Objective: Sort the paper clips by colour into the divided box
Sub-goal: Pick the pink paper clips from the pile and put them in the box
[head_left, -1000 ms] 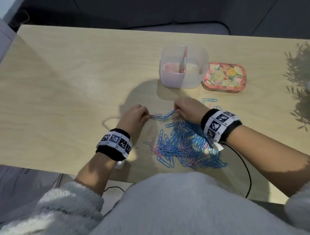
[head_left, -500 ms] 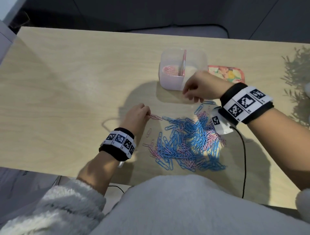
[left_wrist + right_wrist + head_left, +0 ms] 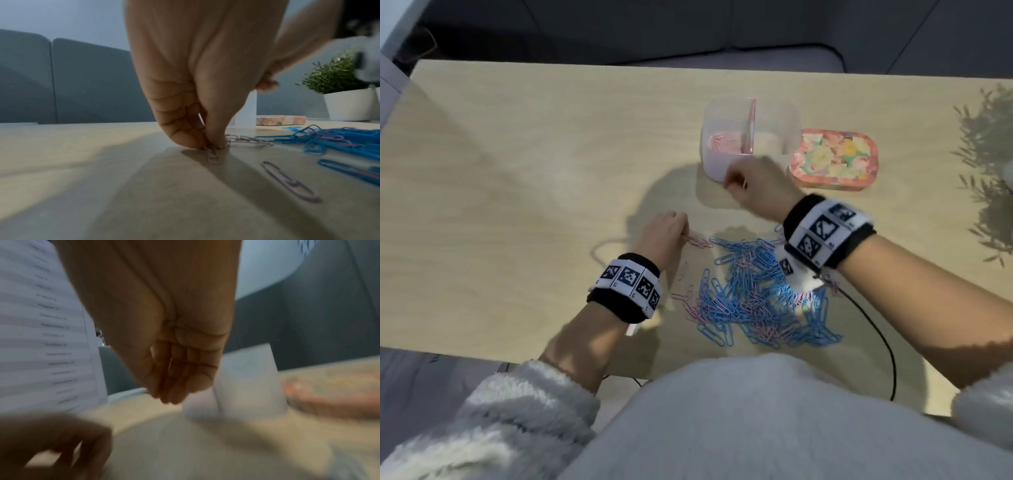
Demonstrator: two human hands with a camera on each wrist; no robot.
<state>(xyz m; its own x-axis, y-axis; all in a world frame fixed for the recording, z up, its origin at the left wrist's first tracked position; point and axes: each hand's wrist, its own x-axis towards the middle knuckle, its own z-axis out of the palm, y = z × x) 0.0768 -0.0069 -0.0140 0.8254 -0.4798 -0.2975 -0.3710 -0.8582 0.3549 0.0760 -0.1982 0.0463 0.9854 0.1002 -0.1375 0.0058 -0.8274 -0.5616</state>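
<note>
The left hand (image 3: 662,236) pinches a pink clip (image 3: 212,155) against the table (image 3: 517,192) — thumb and finger pressed tight on it, likely so it will not slide. More pink clips (image 3: 698,241) trail from it toward the big pile (image 3: 760,294) of blue and pink clips. The right hand (image 3: 755,183) is up by the near wall of the divided box (image 3: 750,137), fingers together and bent; too blurry to tell if it holds a clip. Some pink clips lie in the box's left half. A flowery lid (image 3: 834,157) sits just beside the box.
</note>
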